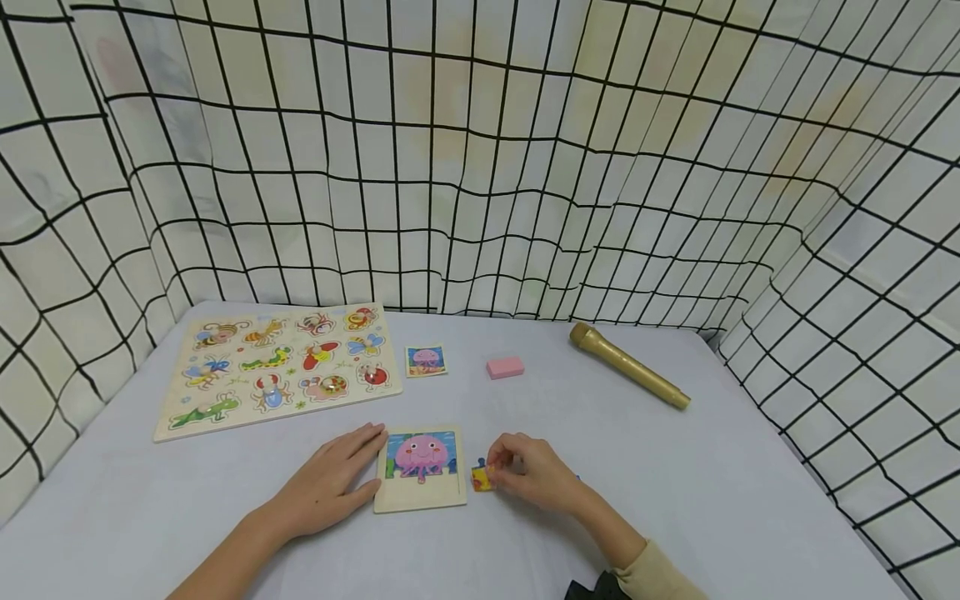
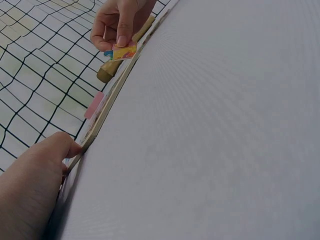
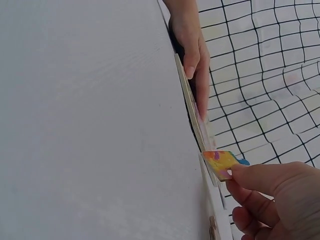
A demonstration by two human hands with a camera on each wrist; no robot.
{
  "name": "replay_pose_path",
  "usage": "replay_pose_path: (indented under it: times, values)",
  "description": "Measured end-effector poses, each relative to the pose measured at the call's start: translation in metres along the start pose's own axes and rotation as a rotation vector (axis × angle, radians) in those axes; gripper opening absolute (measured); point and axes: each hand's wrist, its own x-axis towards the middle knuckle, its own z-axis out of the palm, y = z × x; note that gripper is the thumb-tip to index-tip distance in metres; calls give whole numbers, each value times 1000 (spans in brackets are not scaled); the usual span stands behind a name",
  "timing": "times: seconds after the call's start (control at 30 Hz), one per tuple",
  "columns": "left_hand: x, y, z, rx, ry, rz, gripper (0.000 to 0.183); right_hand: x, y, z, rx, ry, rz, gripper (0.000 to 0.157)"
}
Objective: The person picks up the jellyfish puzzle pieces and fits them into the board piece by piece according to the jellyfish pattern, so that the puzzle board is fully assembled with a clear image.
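Observation:
A square wooden puzzle board (image 1: 420,503) with a pink jellyfish picture lies in the middle of the table; its lower strip is bare wood. My left hand (image 1: 332,481) rests at the board's left edge, fingers extended toward the far corner and thumb on the edge lower down. Just right of the board, my right hand (image 1: 534,472) pinches a yellow puzzle piece (image 3: 221,164) with a blue knob between thumb and fingers. In the left wrist view the same piece (image 2: 124,51) is seen from the side, partly covered by the thumb.
Back left lies a large wooden insect puzzle (image 1: 281,367). Beside it are a small jellyfish picture card (image 1: 426,361) and a pink block (image 1: 506,367). A gold microphone (image 1: 628,365) lies back right. Black netting (image 1: 465,167) surrounds the table's far sides.

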Motion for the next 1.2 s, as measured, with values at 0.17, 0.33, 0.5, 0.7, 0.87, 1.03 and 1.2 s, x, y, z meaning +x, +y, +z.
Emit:
replay_pose_path:
  times: [0.17,0.33,0.5,0.7,0.87,1.03,1.2]
  values:
    - [0,0,-1,-3,-3,-4,59,2,-1,0,24,14,4,11]
    - [-1,1,-2,-7,-12,-11,59,6,-2,1,30,19,7,10]
    - [-1,2,-3,-12,-12,-11,59,11,-4,4,57,16,-15,9]
    - [-1,3,-4,-10,-13,-11,59,18,-8,9,70,9,-39,8]
    - [-1,2,-3,-14,-14,-17,59,24,-23,13,96,1,-23,8]
    - [0,2,-3,-13,-22,-25,59,31,-28,21,112,-11,-17,8]
    - [0,2,-3,-11,-20,-23,59,38,-23,33,120,-13,-48,7]
